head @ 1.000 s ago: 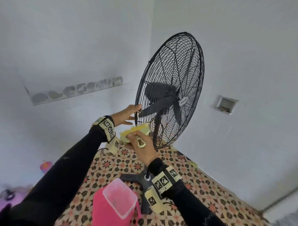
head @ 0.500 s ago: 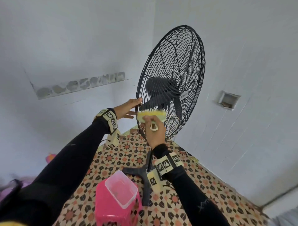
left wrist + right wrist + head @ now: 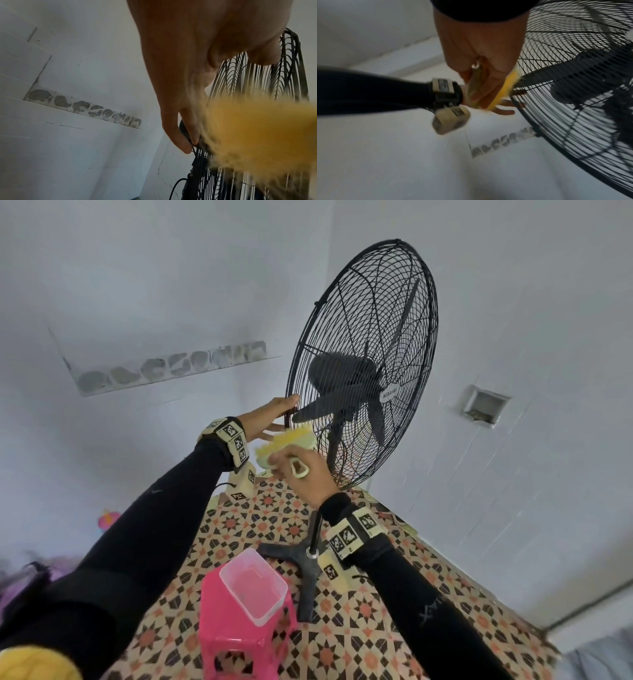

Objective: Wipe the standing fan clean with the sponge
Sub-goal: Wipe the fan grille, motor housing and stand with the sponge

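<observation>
Right hand (image 3: 310, 477), the nearer, grips the yellow sponge (image 3: 287, 441) against the fan guard's (image 3: 363, 364) lower left rim; just beyond, the left hand (image 3: 270, 417) pinches that rim, the upright guard rising up-right from both.

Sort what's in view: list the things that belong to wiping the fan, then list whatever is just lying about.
In the job:
standing fan
sponge, gripped by the right hand
left hand, holding the fan's grille rim

Lying about:
pink stool
clear plastic tub on the stool
pink item by the far wall
</observation>
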Demonstrator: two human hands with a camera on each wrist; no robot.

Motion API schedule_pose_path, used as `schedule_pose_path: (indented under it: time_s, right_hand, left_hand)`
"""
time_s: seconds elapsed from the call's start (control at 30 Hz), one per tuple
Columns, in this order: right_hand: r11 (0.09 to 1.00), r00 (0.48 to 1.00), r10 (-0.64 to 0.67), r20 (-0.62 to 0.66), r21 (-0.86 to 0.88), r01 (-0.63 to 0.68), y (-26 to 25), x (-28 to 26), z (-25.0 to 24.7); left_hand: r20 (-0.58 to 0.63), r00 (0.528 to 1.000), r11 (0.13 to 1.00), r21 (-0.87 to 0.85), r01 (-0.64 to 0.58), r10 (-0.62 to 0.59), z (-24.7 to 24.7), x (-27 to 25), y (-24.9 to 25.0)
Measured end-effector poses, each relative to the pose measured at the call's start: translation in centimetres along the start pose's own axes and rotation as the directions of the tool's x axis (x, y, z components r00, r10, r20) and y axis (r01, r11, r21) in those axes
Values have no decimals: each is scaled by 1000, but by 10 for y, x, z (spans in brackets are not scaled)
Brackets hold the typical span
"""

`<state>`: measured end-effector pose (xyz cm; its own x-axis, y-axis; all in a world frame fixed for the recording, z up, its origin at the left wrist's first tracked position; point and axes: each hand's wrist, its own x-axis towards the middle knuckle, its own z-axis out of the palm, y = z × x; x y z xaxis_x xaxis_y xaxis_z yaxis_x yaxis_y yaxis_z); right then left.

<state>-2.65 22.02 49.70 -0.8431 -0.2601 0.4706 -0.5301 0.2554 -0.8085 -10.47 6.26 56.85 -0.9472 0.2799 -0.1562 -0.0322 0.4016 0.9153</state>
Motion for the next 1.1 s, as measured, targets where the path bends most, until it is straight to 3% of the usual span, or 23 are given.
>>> schedule_pose_path:
  time_s: [0.03,0.07,0.13,0.17,0.2,0.27,0.3,0.33,0.4,0.5,0.57,0.63,0.67,0.77,0.9,1.0,1.1]
  right_hand:
    - [999,998,49,-39,8,-48,3,1,-3]
    - [990,978,131,-163,75,-120,8,3,-8]
    - [953,860,263,-438,258,-160,12,6,-16]
    - [952,824,264,-501,274,-138,12,4,-19]
    - [969,840,205,-502,226,-102,10,1,-19]
    - [998,948,12,-319,68,11,4,-8,-11]
    - [997,977,-70,-200,-27,66,6,-11,-7]
    - [986,984,-135,-118,-115,122,11,-11,-5]
    - [959,977,-203,-71,-216,184,24,-5,-4]
    - [936,988,-151,34,-315,154,58,-13,-1]
    - [908,992,42,117,-419,11,90,-37,4]
    - [874,964,251,89,-449,-186,111,-57,5]
    - [869,958,277,75,-446,-216,114,-59,5]
    - [921,994,52,91,-389,-13,81,-34,10]
    - [927,973,-218,77,-295,231,48,7,11]
    - [902,958,-254,131,-327,284,81,2,8]
    - [865,946,-188,263,-411,286,112,-30,5]
  left_hand:
    - [1,1000,1000,-5,2,-2,0,1,-2]
    - [-3,1000,1000,-15,7,-8,1,0,-2]
    - [-26,1000,999,-32,4,-5,1,2,-2]
    - [-29,1000,999,-36,4,-5,3,2,-3]
    - [-32,999,999,-39,4,-5,4,2,-3]
    - [-51,999,999,-39,-10,8,8,0,-2]
    - [-61,998,999,-30,-12,10,10,-1,-2]
    - [-74,997,1000,-26,-13,11,12,-2,-2]
    - [-94,996,999,-43,-15,11,16,-1,-5]
    - [-113,994,994,-106,2,-14,18,1,-4]
    - [-108,994,990,-139,16,-31,19,4,-2]
    - [-105,993,987,-158,29,-46,21,6,-2]
    - [-106,993,985,-172,30,-48,23,6,-4]
    - [-127,990,978,-207,35,-62,27,7,-7]
    - [-212,977,994,-109,-7,-17,30,13,-9]
    - [-229,972,990,-139,26,-57,33,15,-10]
    - [-223,970,974,-222,50,-100,39,11,-8]
